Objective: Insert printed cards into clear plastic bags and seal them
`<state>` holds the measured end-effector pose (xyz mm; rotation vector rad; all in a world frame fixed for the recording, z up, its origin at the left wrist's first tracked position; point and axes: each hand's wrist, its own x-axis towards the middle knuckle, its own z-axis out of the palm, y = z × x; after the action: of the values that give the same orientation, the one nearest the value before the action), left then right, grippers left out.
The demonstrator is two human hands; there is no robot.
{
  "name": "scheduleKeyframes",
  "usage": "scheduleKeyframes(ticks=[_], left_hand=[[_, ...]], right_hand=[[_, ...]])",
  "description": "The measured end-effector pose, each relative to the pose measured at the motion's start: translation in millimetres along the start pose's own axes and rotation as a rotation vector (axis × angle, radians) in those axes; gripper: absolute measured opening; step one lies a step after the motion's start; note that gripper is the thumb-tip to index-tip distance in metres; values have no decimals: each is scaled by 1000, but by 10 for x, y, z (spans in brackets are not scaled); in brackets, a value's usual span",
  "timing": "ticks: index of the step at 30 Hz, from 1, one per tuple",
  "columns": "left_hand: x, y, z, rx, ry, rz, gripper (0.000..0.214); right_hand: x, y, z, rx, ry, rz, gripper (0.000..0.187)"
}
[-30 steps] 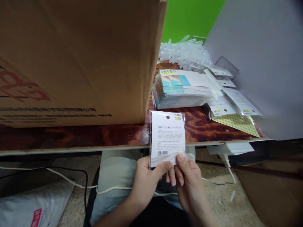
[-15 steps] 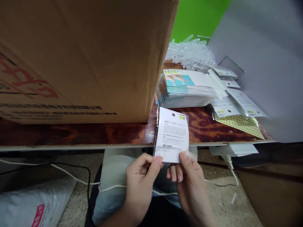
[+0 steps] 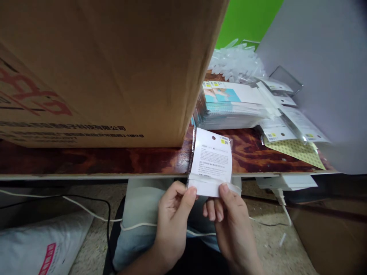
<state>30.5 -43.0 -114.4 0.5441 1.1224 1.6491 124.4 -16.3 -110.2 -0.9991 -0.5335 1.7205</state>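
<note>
Both my hands hold a small clear plastic packet (image 3: 212,160) with a white printed card inside, its back facing me, just below the table's front edge. My left hand (image 3: 173,217) pinches the packet's lower left corner between thumb and fingers. My right hand (image 3: 229,219) pinches the lower right, with its thumb on the packet's flap, which is folded up over the card's bottom. A stack of the same packets (image 3: 229,105) with blue and white fronts lies on the dark wooden table (image 3: 100,160) just behind.
A large brown cardboard box (image 3: 109,68) fills the table's left. Loose packets and a yellow patterned sheet (image 3: 295,147) lie at the right, with a heap of clear bags (image 3: 236,63) behind. A white cable (image 3: 86,212) runs below, beside a white sack (image 3: 37,246).
The packet's bottom flap has been folded up over the card's lower edge, hiding the barcode. My hands and the packet have shifted slightly right in view.
</note>
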Motion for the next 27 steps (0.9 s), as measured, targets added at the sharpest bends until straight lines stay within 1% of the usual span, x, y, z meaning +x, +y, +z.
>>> scheduleKeyframes(ticks=[6,9,12,18,20,23,27], left_hand=[[-13,-28,-31,48,22,35,23],[-31,-29,-42,78,7,54,22],[-44,-33,-53,114,20,64,20],[-44,-38,-75,165,4,93,24],[-42,-37,-84,180,20,102,23],[-41,-40,-103,183,52,102,20],[-33,-48,-111,129,44,65,21]], right_hand=[[0,-8,4,10,-7,-11,49],[4,-15,1,12,25,-18,48],[5,-22,-9,18,48,-22,47],[5,-32,-10,18,50,-18,47],[6,-34,-8,19,51,-20,47],[7,-32,-12,26,48,-16,47],[6,-19,-22,36,43,-4,47]])
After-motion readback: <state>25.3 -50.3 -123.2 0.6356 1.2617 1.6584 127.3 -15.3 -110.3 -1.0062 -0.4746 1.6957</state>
